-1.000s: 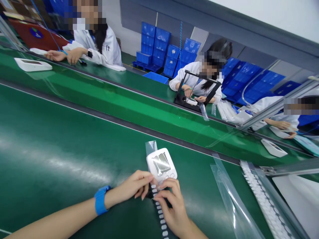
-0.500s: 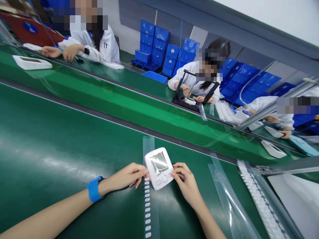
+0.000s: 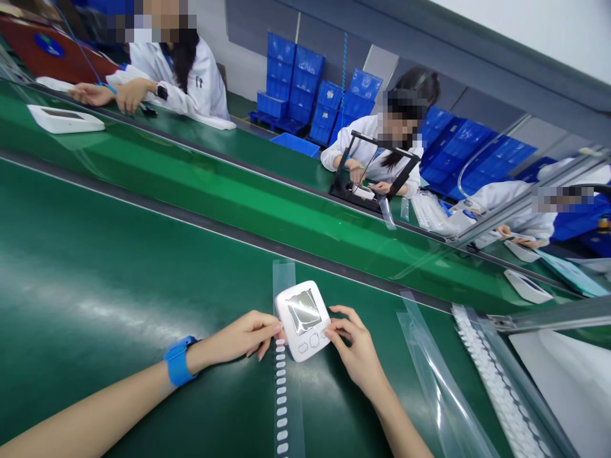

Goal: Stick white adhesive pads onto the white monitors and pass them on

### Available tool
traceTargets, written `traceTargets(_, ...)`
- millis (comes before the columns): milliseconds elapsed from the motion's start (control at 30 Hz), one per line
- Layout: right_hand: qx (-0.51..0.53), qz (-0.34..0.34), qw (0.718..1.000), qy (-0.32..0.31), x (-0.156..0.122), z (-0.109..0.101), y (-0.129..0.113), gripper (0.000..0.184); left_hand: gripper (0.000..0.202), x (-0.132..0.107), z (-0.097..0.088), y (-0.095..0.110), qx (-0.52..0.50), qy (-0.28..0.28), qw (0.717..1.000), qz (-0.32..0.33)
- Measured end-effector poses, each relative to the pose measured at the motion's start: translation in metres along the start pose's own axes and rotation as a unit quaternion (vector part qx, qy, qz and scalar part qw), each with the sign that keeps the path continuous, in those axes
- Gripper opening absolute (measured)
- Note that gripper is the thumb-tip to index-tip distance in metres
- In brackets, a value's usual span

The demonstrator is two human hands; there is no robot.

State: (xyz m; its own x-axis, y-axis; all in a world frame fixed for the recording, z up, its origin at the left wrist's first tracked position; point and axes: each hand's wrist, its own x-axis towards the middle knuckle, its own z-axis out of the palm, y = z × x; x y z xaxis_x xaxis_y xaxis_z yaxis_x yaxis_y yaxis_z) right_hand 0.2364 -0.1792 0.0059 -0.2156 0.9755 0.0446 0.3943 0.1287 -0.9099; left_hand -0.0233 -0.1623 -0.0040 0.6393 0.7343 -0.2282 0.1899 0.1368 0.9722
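While the left hand [image 3: 251, 334] and right hand [image 3: 357, 351] are gripping opposite sides of the white device [image 3: 294, 346], lower centre of the frame, a light, even hold is probably serving best.

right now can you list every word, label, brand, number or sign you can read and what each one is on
No text can be read here.
White device: outlined button shapes, any lettering too small to read; no legible digits on its glare-streaked screen.
Red panel: a round blue emblem, too blurred to read.
Blue bins: small pale marks, too small to read.
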Motion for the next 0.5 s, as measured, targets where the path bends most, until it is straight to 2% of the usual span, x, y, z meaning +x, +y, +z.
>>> traceTargets(167, 0.001, 0.008, 1.000, -0.011, 0.001, 0.001, 0.002, 0.017, 0.044, 0.000, -0.001, -0.003, 0.006, -0.002, 1.000, 0.008)
traceTargets(267, 0.033, 0.012, 0.999, 0.006, 0.001, 0.001, 0.005, 0.012, 0.044, 0.000, 0.000, -0.003, 0.013, -0.003, 1.000, 0.012)
traceTargets(500, 0.140, 0.069, 0.988, 0.005, 0.004, -0.003, 0.016, 0.027, 0.044, -0.001, 0.002, 0.000, 0.033, -0.009, 0.999, -0.002)
